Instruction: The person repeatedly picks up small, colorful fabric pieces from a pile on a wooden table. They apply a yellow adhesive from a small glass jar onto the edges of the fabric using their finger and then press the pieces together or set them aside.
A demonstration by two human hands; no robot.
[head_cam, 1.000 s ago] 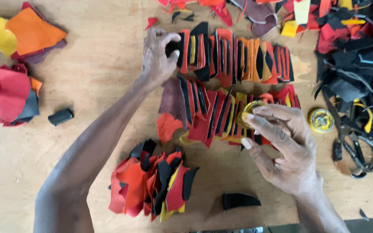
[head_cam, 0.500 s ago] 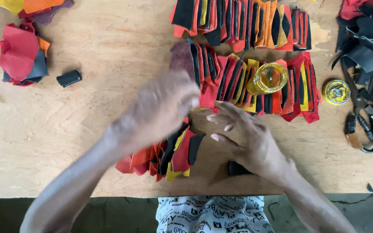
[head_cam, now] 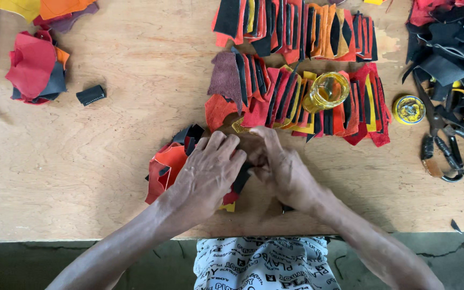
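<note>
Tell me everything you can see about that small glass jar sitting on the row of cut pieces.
The glass jar is small, round and clear, with a yellowish, amber-looking content or tint; seen from above, its mouth looks open, no lid on it. It rests on the middle row of overlapping red, black and yellow leather-like pieces, toward that row's right half. Neither hand touches it: the left hand and right hand are lower down, near the table's front edge. A round yellow tin lid lies apart to its right.
</note>
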